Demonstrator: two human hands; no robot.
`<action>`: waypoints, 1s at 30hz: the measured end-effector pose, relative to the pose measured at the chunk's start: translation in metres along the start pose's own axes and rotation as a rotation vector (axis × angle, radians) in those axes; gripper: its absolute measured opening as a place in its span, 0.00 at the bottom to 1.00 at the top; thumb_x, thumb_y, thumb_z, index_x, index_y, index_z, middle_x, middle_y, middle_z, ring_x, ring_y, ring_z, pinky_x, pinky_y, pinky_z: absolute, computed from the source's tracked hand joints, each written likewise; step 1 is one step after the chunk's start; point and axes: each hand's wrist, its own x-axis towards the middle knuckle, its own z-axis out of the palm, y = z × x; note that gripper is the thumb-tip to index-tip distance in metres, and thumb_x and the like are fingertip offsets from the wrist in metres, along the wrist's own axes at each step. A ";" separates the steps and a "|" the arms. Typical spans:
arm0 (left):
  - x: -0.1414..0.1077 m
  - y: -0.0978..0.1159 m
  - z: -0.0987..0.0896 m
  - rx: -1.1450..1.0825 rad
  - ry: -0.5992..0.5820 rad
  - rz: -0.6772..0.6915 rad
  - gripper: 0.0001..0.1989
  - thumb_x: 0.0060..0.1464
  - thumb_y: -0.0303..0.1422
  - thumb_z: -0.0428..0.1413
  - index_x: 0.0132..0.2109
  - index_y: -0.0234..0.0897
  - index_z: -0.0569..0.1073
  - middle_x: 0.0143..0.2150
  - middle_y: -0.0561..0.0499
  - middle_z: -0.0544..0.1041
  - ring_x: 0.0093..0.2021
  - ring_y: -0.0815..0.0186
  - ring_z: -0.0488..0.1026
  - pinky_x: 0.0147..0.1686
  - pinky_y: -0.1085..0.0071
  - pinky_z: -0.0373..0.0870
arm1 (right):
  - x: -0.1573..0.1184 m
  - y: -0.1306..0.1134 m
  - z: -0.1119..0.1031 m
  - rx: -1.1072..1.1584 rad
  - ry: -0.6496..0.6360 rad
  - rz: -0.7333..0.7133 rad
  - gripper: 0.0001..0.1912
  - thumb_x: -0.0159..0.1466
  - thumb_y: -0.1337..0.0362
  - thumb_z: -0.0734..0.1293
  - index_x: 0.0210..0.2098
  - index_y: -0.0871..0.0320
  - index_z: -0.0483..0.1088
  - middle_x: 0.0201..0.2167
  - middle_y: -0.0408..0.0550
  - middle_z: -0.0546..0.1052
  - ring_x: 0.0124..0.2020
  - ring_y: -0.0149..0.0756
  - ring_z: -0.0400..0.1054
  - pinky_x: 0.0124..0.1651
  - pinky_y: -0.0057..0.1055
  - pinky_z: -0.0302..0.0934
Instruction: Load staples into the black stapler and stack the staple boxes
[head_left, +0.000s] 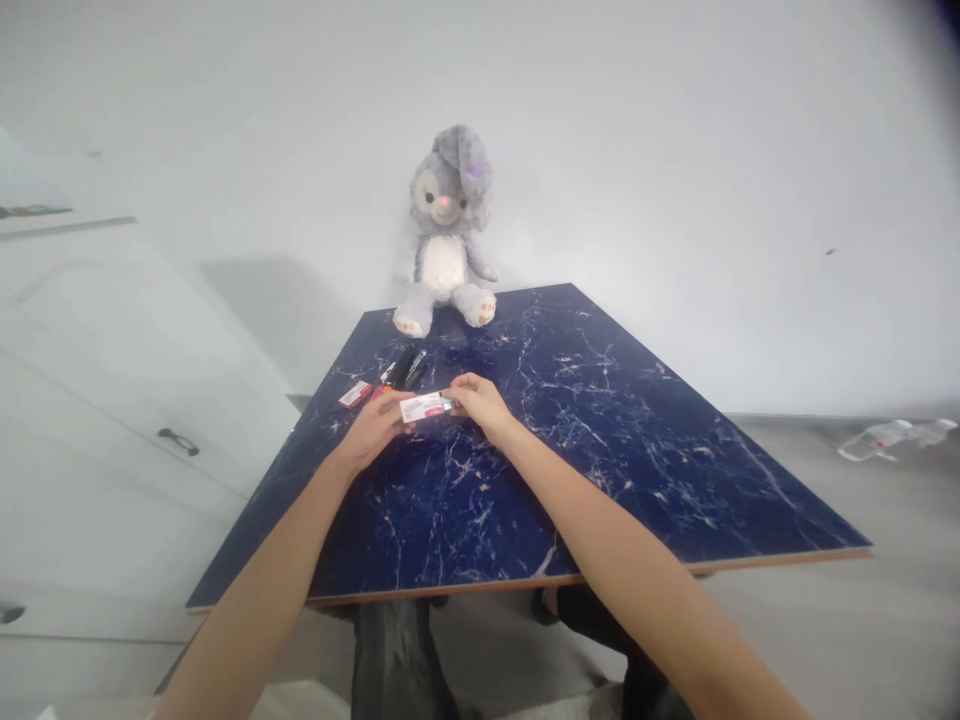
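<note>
While left fingers (394, 398), right fingers (460, 393) pinch oblong box (422, 407) (white-red), furry plush toy (444, 263) sits.

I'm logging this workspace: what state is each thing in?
Small oblong white box with red markings: held; open or closed unclear.
Left hand: gripping that box.
Right hand: fingers at its right end.
Small red-and-white box: lying flat, unheld.
Slim black objects: lying grouped.
Grey plush rabbit with white belly: sitting upright.
White cabinet with dark handles: looks shut.
Translucent whitish plastic: looks crumpled.
</note>
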 end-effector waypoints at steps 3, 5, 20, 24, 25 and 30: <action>0.000 -0.001 0.001 -0.036 0.003 -0.003 0.17 0.49 0.38 0.68 0.44 0.35 0.77 0.37 0.47 0.79 0.30 0.68 0.73 0.31 0.70 0.71 | -0.001 -0.003 -0.003 0.026 -0.064 0.014 0.11 0.51 0.68 0.72 0.33 0.57 0.69 0.30 0.43 0.78 0.31 0.33 0.73 0.33 0.27 0.70; 0.000 -0.002 0.001 -0.041 -0.009 0.003 0.16 0.49 0.38 0.67 0.44 0.35 0.77 0.37 0.47 0.79 0.30 0.68 0.73 0.31 0.71 0.70 | -0.001 -0.003 -0.003 0.013 -0.090 0.015 0.11 0.50 0.70 0.72 0.33 0.58 0.70 0.31 0.44 0.78 0.31 0.32 0.73 0.33 0.26 0.70; 0.001 0.003 0.003 -0.118 0.051 0.015 0.16 0.50 0.35 0.67 0.45 0.35 0.77 0.37 0.48 0.78 0.29 0.71 0.72 0.28 0.75 0.70 | -0.008 -0.011 0.001 0.261 -0.071 0.044 0.09 0.57 0.69 0.69 0.39 0.60 0.74 0.37 0.47 0.79 0.38 0.32 0.74 0.43 0.27 0.71; 0.001 0.003 0.003 -0.130 0.050 0.010 0.17 0.49 0.35 0.68 0.45 0.35 0.77 0.37 0.48 0.78 0.29 0.71 0.72 0.28 0.75 0.70 | -0.008 -0.010 0.002 0.234 -0.063 0.057 0.10 0.55 0.72 0.70 0.38 0.60 0.73 0.34 0.47 0.79 0.36 0.31 0.74 0.40 0.25 0.70; 0.000 0.003 0.003 -0.134 0.046 0.008 0.17 0.48 0.35 0.68 0.44 0.35 0.77 0.37 0.48 0.78 0.29 0.71 0.72 0.28 0.75 0.70 | -0.008 -0.009 0.002 0.226 -0.066 0.057 0.10 0.54 0.73 0.70 0.37 0.60 0.73 0.33 0.47 0.79 0.35 0.31 0.73 0.39 0.24 0.70; 0.001 0.002 0.004 -0.143 0.032 0.014 0.16 0.49 0.35 0.67 0.44 0.35 0.77 0.36 0.48 0.78 0.29 0.70 0.72 0.28 0.75 0.69 | -0.006 -0.008 0.001 0.205 -0.059 0.052 0.10 0.54 0.73 0.71 0.36 0.59 0.73 0.32 0.46 0.79 0.33 0.30 0.73 0.37 0.24 0.70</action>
